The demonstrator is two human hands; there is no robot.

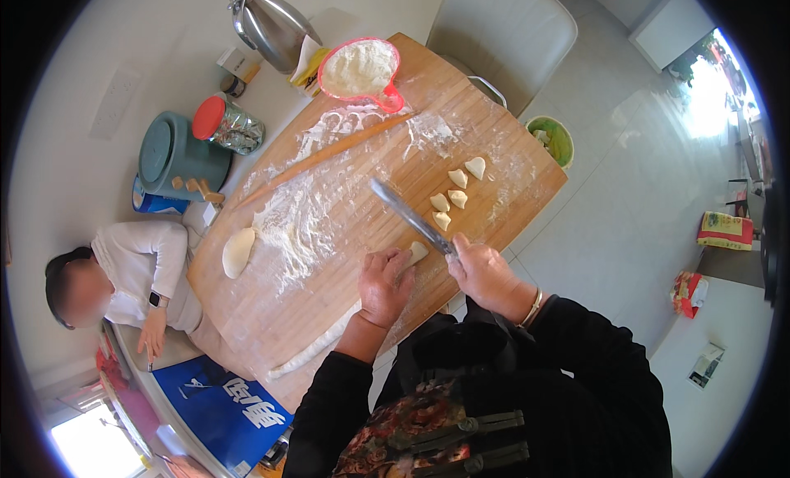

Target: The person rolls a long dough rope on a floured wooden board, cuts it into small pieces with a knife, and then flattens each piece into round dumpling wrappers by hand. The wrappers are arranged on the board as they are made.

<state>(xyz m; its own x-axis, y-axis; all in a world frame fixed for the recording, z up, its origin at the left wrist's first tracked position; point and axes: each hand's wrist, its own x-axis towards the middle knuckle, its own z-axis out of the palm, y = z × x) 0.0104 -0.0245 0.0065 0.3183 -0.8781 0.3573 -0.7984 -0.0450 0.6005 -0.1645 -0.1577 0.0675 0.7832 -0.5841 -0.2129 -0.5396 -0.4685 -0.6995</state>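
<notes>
A long dough rope [321, 345] lies along the near edge of a floured wooden board [345, 212]. My left hand [384, 285] rests on the rope, its fingers around the part near the cut end [418, 251], hiding a stretch of it. In my right hand [484, 271] is the handle of a knife [410, 214]; its blade points up and left, just right of that end and apart from it. Beyond the blade sit several small cut dough pieces [457, 199]. A larger dough lump [239, 253] lies at the board's left.
A rolling pin [321, 158] lies across the flour, below a red sieve-like bowl of flour [360, 69]. A steel jug [271, 27], a red-lidded jar [229, 125] and a teal pot [182, 157] stand behind. Another person [136, 274] sits at the left. A chair [501, 37] stands beyond.
</notes>
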